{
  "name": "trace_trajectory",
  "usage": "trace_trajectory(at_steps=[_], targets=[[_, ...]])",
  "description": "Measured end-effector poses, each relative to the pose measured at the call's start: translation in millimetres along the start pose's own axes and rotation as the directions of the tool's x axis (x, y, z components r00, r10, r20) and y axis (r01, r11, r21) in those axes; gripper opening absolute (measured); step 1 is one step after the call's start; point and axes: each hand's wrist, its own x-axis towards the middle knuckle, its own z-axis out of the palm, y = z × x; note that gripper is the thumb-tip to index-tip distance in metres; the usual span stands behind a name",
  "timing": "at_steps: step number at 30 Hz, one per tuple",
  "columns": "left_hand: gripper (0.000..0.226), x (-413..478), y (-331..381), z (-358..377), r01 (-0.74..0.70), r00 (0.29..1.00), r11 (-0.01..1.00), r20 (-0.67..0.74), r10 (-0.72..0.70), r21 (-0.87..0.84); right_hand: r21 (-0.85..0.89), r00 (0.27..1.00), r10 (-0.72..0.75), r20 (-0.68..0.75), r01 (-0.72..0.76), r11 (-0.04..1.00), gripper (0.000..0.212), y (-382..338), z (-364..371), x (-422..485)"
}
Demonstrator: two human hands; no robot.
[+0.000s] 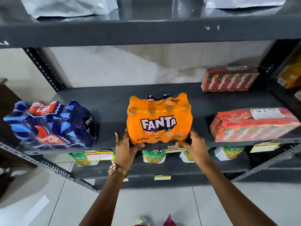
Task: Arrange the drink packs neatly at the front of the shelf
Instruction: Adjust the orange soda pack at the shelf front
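Note:
An orange Fanta pack (158, 118) stands upright at the front middle of the dark shelf (107, 98). My left hand (126, 150) grips its lower left corner and my right hand (193, 144) grips its lower right corner. A blue Thums Up pack (50, 124) lies tilted at the shelf's front left. A red Maaza carton pack (254, 124) lies at the front right. A second Maaza pack (228, 79) sits at the back right against the wall.
Snack bags (154, 156) and yellow price labels (99, 155) line the shelf below. Silver pouches (68, 7) rest on the upper shelf. Perforated metal uprights (44, 67) frame the rack. Yellow goods (290, 74) sit on a neighbouring rack at right.

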Motion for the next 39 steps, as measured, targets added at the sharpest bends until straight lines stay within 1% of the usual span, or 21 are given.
trace_trajectory(at_steps=[5, 8, 10, 13, 15, 16, 17, 19, 20, 22, 23, 24, 25, 26, 27, 29, 31, 32, 34, 36, 39], targets=[[0.051, -9.6, 2.1, -0.3, -0.042, 0.997, 0.999, -0.060, 0.040, -0.023, -0.064, 0.998, -0.066, 0.017, 0.067, 0.996, 0.053, 7.3, -6.1, -2.9], [0.049, -10.2, -2.7, 0.8, -0.062, 0.996, 0.998, -0.058, 0.062, -0.005, -0.065, 0.996, -0.077, 0.049, 0.080, 0.995, 0.052, 11.6, -9.9, -2.3], [0.048, -9.0, -4.3, 1.7, -0.035, 0.997, 0.999, -0.064, 0.035, -0.004, -0.091, 0.996, -0.085, 0.037, 0.088, 0.992, 0.053, 14.8, -9.5, -1.5], [0.054, -9.5, -5.0, 3.6, 0.009, 0.999, 1.000, -0.039, -0.008, 0.015, -0.098, 0.997, -0.064, 0.036, 0.068, 0.993, 0.057, 13.2, -8.2, -3.1], [0.073, -12.1, 2.5, 3.2, 0.015, 1.000, 0.998, -0.014, -0.015, 0.064, -0.077, 0.997, -0.067, 0.033, 0.069, 0.995, 0.058, 8.3, -9.2, -3.4], [0.086, -16.9, 8.5, 3.9, 0.016, 0.999, 0.994, -0.038, -0.012, 0.106, -0.055, 0.996, -0.080, 0.041, 0.083, 0.995, 0.062, 5.3, -10.8, -5.5], [0.091, -25.3, 17.4, 8.8, 0.009, 0.994, 0.987, -0.107, 0.008, 0.161, -0.009, 0.994, -0.094, 0.056, 0.095, 0.995, 0.068, 3.8, -17.2, -11.4], [0.079, -48.8, 36.2, 20.2, -0.088, 0.945, 0.956, -0.280, 0.169, 0.279, 0.115, 0.990, -0.132, 0.040, 0.127, 0.985, 0.079, 5.6, -36.3, -30.1], [0.075, -62.3, 46.6, 27.8, -0.204, 0.901, 0.920, -0.304, 0.310, 0.335, 0.147, 0.989, -0.149, -0.022, 0.151, 0.978, 0.077, 10.8, -49.2, -41.4], [0.071, -86.3, 77.4, 56.1, -0.486, 0.798, 0.800, -0.196, 0.570, 0.351, 0.154, 0.957, -0.155, -0.247, 0.197, 0.968, 0.051, 29.3, -92.5, -65.5], [0.069, -94.0, 94.1, 72.3, -0.570, 0.778, 0.765, -0.103, 0.620, 0.299, 0.151, 0.911, -0.143, -0.388, 0.216, 0.965, 0.038, 42.0, -117.7, -72.1], [0.069, -98.5, 111.1, 88.1, -0.587, 0.795, 0.775, -0.009, 0.606, 0.235, 0.163, 0.847, -0.109, -0.521, 0.224, 0.961, 0.030, 56.2, -142.6, -75.4], [0.070, -101.7, 132.4, 107.3, -0.551, 0.833, 0.816, 0.055, 0.551, 0.178, 0.197, 0.785, -0.049, -0.618, 0.215, 0.957, 0.028, 72.5, -172.4, -76.7], [0.072, -100.7, 148.3, 122.8, -0.480, 0.877, 0.868, 0.083, 0.473, 0.126, 0.240, 0.743, 0.021, -0.669, 0.190, 0.952, 0.033, 87.1, -195.1, -74.4], [0.075, -95.1, 165.0, 141.7, -0.393, 0.919, 0.916, 0.081, 0.387, 0.084, 0.261, 0.732, 0.076, -0.678, 0.143, 0.955, 0.043, 104.2, -218.8, -69.7], [0.083, -75.0, 184.8, 173.5, -0.216, 0.976, 0.976, 0.049, 0.214, 0.034, 0.222, 0.825, 0.144, -0.547, -0.022, 0.975, 0.071, 136.0, -248.9, -56.8], [0.085, -52.7, 197.3, 200.8, -0.082, 0.995, 0.996, 0.054, 0.080, 0.037, 0.035, 0.932, 0.154, -0.327, -0.151, 0.988, 0.087, 163.9, -264.6, -41.7], [0.080, -46.3, 203.0, 212.7, -0.063, 0.997, 0.994, 0.053, 0.059, 0.084, -0.065, 0.959, 0.155, -0.236, -0.175, 0.982, 0.085, 174.9, -269.2, -36.1], [0.065, -38.7, 205.4, 224.8, -0.072, 0.997, 0.988, 0.025, 0.069, 0.138, -0.153, 0.983, 0.120, -0.140, -0.142, 0.978, 0.066, 182.5, -269.1, -23.6], [0.058, -37.1, 208.5, 228.7, -0.065, 0.998, 0.990, 0.017, 0.063, 0.125, -0.177, 0.989, 0.050, -0.140, -0.074, 0.981, 0.047, 183.8, -270.7, -14.3], [0.055, -33.9, 208.5, 228.1, -0.048, 0.999, 0.996, 0.024, 0.046, 0.071, -0.179, 0.992, 0.024, -0.127, -0.047, 0.983, 0.037, 183.8, -273.4, -7.1]])
